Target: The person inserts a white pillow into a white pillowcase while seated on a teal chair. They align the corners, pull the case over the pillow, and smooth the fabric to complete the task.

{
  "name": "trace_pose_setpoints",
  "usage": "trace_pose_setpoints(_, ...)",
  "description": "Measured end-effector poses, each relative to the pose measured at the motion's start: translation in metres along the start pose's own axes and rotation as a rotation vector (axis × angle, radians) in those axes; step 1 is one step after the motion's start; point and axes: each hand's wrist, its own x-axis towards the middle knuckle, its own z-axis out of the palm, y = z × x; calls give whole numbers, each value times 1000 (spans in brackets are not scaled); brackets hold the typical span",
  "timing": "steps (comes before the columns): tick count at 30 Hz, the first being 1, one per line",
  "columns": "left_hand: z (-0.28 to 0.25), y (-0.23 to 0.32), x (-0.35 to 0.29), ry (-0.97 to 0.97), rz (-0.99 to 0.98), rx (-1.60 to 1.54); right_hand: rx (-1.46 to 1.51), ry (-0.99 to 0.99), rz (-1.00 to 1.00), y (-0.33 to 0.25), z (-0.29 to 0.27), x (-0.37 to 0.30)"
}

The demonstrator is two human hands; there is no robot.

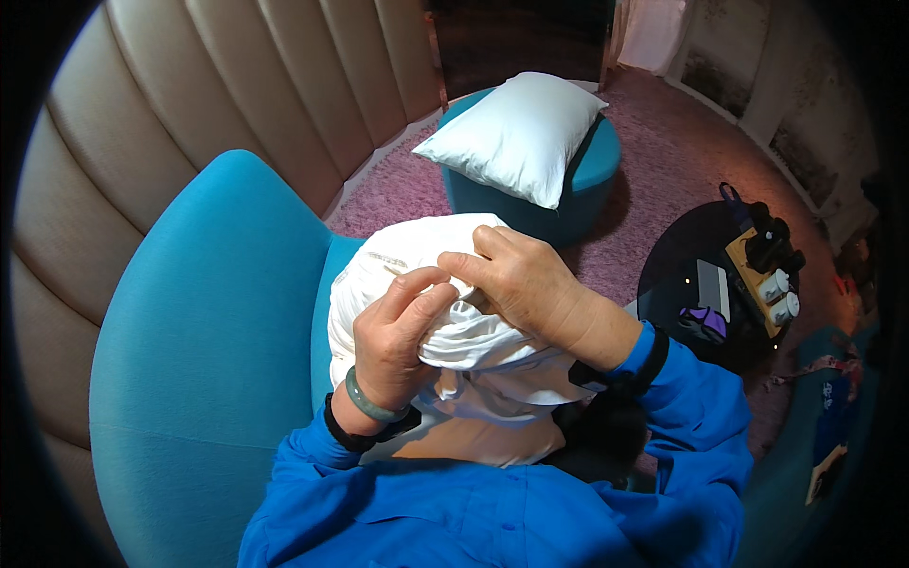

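Observation:
A bulky white cloth (417,239), gathered into folds, rests in front of my body beside the blue chair. Its shape resembles a bunched pillowcase, though I cannot tell whether anything is inside. My left hand (393,341), with a green bangle at the wrist, pinches the cloth near its middle, fingers curled. Opposite it, my right hand (530,284) grips the upper folds with bent fingers and thumb. The two hands nearly meet, and their fingertips partly hide the cloth between them. A small grey mark shows on the cloth near the left fingers.
A white pillow (525,133) lies on a round teal stool (595,170) ahead. The blue chair back (208,331) rises at left, before a padded beige wall (199,76). At right, a dark round table (668,256) holds a wooden tray (741,257), white cups (775,286) and a purple item (703,323).

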Motion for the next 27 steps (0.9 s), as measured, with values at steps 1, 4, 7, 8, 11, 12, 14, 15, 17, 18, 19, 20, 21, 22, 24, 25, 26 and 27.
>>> trace_pose_setpoints(1,0,0,0,1,-7,-27,5,18,-11,0,1,1)
trace_pose_setpoints(4,2,1,-1,17,-46,-41,2,42,-9,2,2,0)
trace_pose_setpoints(7,3,2,-2,7,-98,-34,1,66,-2,2,2,0)
trace_pose_setpoints(8,3,3,-2,-1,-119,-32,10,59,2,2,2,-1)
trace_pose_setpoints(11,2,4,-3,-33,-159,-55,18,31,24,1,1,-2)
trace_pose_setpoints(12,1,3,-2,-41,-168,-74,11,17,32,1,1,-3)
trace_pose_setpoints(14,1,2,-1,-74,-175,-80,24,20,40,1,1,-4)
trace_pose_setpoints(15,1,1,0,-89,-184,-98,45,38,40,1,1,-4)
trace_pose_setpoints(17,1,-2,2,-103,-161,-64,77,58,43,1,3,-4)
trace_pose_setpoints(18,1,-3,3,-113,-157,-55,88,62,45,2,4,-5)
trace_pose_setpoints(19,1,-4,3,-114,-152,-60,99,65,48,2,5,-6)
trace_pose_setpoints(20,2,-5,3,-117,-151,-67,120,67,54,3,5,-7)
trace_pose_setpoints(21,3,-6,3,-119,-150,-75,142,69,60,4,6,-8)
trace_pose_setpoints(22,4,-8,3,-108,-131,-71,163,72,67,5,6,-10)
trace_pose_setpoints(24,5,-10,2,-88,-103,-75,167,40,89,7,6,-14)
trace_pose_setpoints(25,5,-11,1,-75,-96,-69,171,38,88,7,5,-16)
trace_pose_setpoints(26,5,-12,0,-62,-98,-75,196,54,122,7,4,-18)
trace_pose_setpoints(27,5,-13,-1,-49,-100,-81,224,82,143,6,3,-21)
